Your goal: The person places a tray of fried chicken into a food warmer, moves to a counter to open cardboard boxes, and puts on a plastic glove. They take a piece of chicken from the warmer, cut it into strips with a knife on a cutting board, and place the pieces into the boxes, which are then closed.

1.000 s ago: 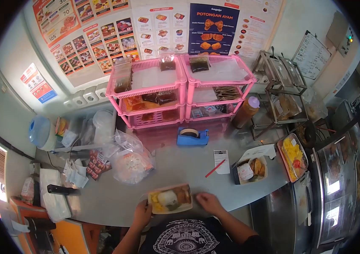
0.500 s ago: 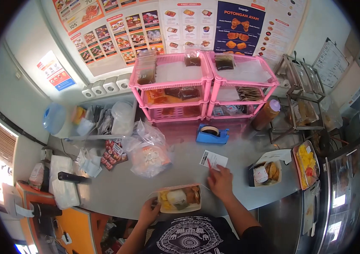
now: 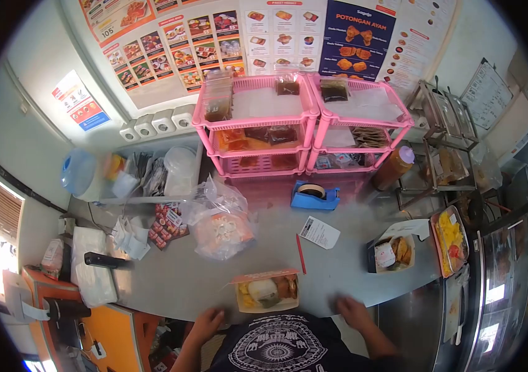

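Note:
An open food box (image 3: pixel 268 292) with rice, yellow pieces and brown pieces stands at the table's front edge. Left of it is my left hand (image 3: pixel 209 321), fingers curled together, not touching the box. On the right, apart from the box, my right hand (image 3: pixel 352 310) rests near the table edge; it is slightly blurred and its fingers are bent. A red pen (image 3: pixel 301 253) lies behind the box, beside a white printed slip (image 3: pixel 319 232). Farther right, a second open box (image 3: pixel 394 254) holds fried food and a wrapped white item.
Pink racks (image 3: pixel 257 118) with sauce packets stand at the back, behind a blue tape dispenser (image 3: pixel 315 196). A plastic bag (image 3: pixel 221 226) lies left of centre. At the right are a sauce bottle (image 3: pixel 394 167) and a tray of yellow food (image 3: pixel 450 242).
My left hand has let go of the box. My right hand has released the red pen and moved back toward me. The pen now lies beside the slip, which is turned.

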Tool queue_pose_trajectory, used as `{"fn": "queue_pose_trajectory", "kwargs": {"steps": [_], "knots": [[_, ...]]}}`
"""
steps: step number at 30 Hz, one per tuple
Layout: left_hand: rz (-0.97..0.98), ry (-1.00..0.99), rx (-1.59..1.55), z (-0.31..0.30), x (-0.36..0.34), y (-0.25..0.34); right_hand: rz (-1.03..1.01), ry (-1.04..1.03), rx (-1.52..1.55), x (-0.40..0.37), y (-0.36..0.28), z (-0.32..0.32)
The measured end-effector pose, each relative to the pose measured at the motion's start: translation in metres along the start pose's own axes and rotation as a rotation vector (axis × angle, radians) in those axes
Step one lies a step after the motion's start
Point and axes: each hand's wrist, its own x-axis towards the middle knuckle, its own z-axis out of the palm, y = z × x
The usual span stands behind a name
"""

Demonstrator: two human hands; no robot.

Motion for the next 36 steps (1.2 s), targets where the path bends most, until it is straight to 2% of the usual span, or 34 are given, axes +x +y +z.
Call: {"fn": "queue_pose_trajectory", "kwargs": {"steps": [1, 2, 4, 5, 8, 9, 11, 14, 15, 16, 19, 21, 25, 27, 30, 33, 36], "knots": [[-0.096, -0.155, 0.042, -0.01, -0.01, -0.016, -0.083, -0.053, -0.064, -0.023, 0.064, 0.019], [-0.199, -0.304, 0.074, -0.015, -0.025, -0.037, 0.061, -0.269, -0.395, -0.05, 0.085, 0.021], [-0.308, -0.586, 0.143, -0.001, -0.036, -0.119, 0.018, -0.554, -0.705, -0.08, 0.131, 0.046], [-0.361, -0.618, 0.15, 0.011, -0.045, -0.142, -0.006, -0.536, -0.678, -0.084, 0.149, 0.061], [-0.481, -0.641, -0.105, 0.058, -0.052, -0.174, -0.099, -0.153, -0.236, -0.063, 0.162, 0.108], [-0.506, -0.593, -0.25, 0.073, -0.05, -0.177, -0.137, -0.078, -0.168, -0.058, 0.159, 0.11], [-0.48, -0.379, -0.619, 0.095, -0.046, -0.178, -0.178, 0.028, -0.105, -0.068, 0.123, 0.076], [-0.24, 0.036, -1.026, 0.109, -0.03, -0.176, 0.543, 0.755, 0.51, -0.052, 0.183, 0.093], [-0.145, 0.155, -1.094, 0.111, -0.022, -0.173, 0.658, 0.85, 0.574, -0.049, 0.194, 0.1], [-0.114, 0.213, -1.105, 0.11, -0.018, -0.171, 0.706, 0.791, 0.567, -0.046, 0.197, 0.109], [-0.564, -0.187, -0.759, 0.097, -0.052, -0.118, 0.622, 0.485, 0.433, -0.042, 0.197, 0.13], [-0.539, -0.35, -0.27, 0.087, -0.058, -0.138, 0.538, 0.338, 0.351, -0.037, 0.191, 0.134], [-0.413, -0.612, 0.721, 0.082, -0.078, -0.215, 0.413, 0.156, 0.221, -0.027, 0.181, 0.127], [-0.398, -0.627, 0.612, 0.116, -0.075, -0.249, 0.372, 0.086, 0.167, -0.025, 0.179, 0.121], [-0.483, -0.387, -0.041, 0.124, -0.042, -0.219, 0.347, 0.037, 0.133, -0.023, 0.183, 0.11], [-0.48, -0.344, -0.551, 0.122, -0.038, -0.189, 0.346, 0.018, 0.098, -0.035, 0.193, 0.102], [-0.45, -0.441, -0.613, 0.107, -0.05, -0.181, 0.365, -0.068, -0.021, -0.063, 0.222, 0.098]]}}
